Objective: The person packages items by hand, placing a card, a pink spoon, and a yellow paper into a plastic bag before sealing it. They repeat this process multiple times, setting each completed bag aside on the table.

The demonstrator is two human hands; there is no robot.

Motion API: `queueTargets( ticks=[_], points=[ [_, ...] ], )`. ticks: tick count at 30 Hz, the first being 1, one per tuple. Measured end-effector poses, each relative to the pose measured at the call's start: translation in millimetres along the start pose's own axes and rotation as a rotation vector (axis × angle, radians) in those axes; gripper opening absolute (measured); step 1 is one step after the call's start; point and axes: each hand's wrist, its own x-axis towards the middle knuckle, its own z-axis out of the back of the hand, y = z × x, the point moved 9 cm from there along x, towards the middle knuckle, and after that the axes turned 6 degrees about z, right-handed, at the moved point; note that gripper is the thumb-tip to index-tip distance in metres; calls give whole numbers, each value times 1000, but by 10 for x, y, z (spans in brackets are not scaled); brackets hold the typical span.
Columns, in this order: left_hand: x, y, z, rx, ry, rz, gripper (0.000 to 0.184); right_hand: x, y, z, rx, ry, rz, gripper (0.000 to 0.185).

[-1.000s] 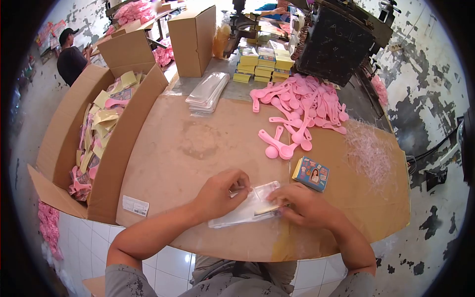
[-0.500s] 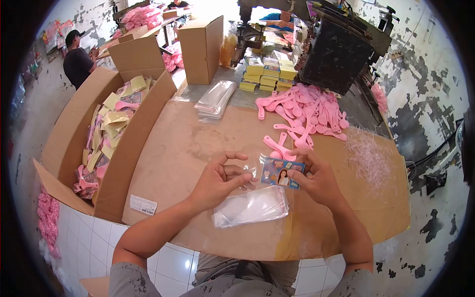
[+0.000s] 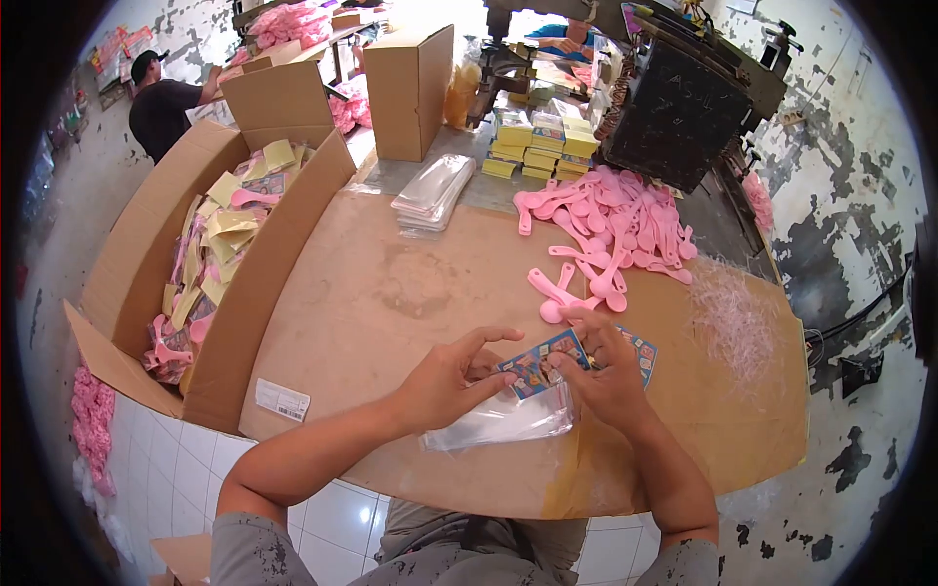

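Note:
A small blue printed card (image 3: pixel 540 367) is between my two hands, above the table. My right hand (image 3: pixel 611 381) pinches it with the thumb on its face. My left hand (image 3: pixel 451 384) holds the card's left end between thumb and fingers; some of those fingers are hidden behind. Part of a second blue printed card (image 3: pixel 640 357) shows beyond my right hand, and I cannot tell whether it is held. Below my hands lies a stack of clear plastic bags (image 3: pixel 503 426). Pink spoons (image 3: pixel 606 225) are heaped just past my right hand.
An open carton (image 3: pixel 156 254) of packed pink spoons and cards stands at left. Another stack of clear bags (image 3: pixel 435 190) lies further back, near yellow-edged card stacks (image 3: pixel 537 142). Clear plastic shreds (image 3: pixel 735 322) lie at right. A black machine (image 3: pixel 674 117) stands behind; a person in dark clothing (image 3: pixel 161 112) is far left.
The blue card has tilted and shifted left, and my left hand now meets its end. A second card has come into sight beyond my right hand. The head view has shifted slightly.

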Motion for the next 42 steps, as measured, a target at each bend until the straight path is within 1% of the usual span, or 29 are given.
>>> queueTargets(
  ticks=[1, 2, 4, 7, 10, 13, 16, 17, 19, 22, 25, 28, 30, 32, 34, 37, 40, 42],
  points=[
    [5, 5, -1, 18, 10, 22, 53, -36, -66, 19, 143, -86, -89, 37],
    [10, 19, -8, 35, 20, 45, 54, -47, -79, 45, 159, -112, -84, 38],
    [18, 45, 2, -15, 5, 18, 54, -63, -149, 82, 195, -163, -71, 40],
    [2, 21, -2, -37, 1, 20, 54, -76, -239, 30, 272, -42, -94, 40],
    [0, 20, -53, -22, 39, 5, 54, -85, -180, -47, 197, -70, -61, 38],
    [0, 47, -60, -20, 26, -11, 53, -87, -151, -95, 307, -110, -145, 30],
    [-15, 22, 1, -33, -23, -48, 53, -176, -293, -109, 26, -47, -192, 17],
    [-21, 7, 27, -38, -42, -65, 53, -148, -188, -140, -50, 25, -60, 17],
    [-20, 42, 38, -70, -43, -24, 52, -49, 124, -256, -197, 169, 201, 20],
    [-11, 34, 67, -86, -53, -22, 49, 215, -110, 29, -313, 29, 125, 23],
    [14, 56, 85, -124, -60, -22, 47, 563, -161, 176, -778, 36, 193, 26],
    [18, 85, 143, -158, -75, -8, 46, 733, -579, 139, -720, 216, -55, 30],
    [61, 73, 167, -200, -83, -20, 45, 756, -456, 172, -659, 123, 19, 30],
    [65, 96, 184, -265, -93, -32, 44, 730, -340, 163, -610, 105, 17, 31],
    [82, 129, 180, -268, -89, -34, 43, 686, -259, 160, -579, 151, -54, 31],
    [64, 110, 148, -218, -74, -34, 42, 638, -475, 156, -644, 163, 22, 32],
    [84, 131, 138, -198, -76, -19, 41, 679, -552, 126, -572, 166, 47, 31],
    [108, 176, 159, -190, -83, -18, 41, 690, -564, 94, -604, 173, 10, 29]
  ],
)
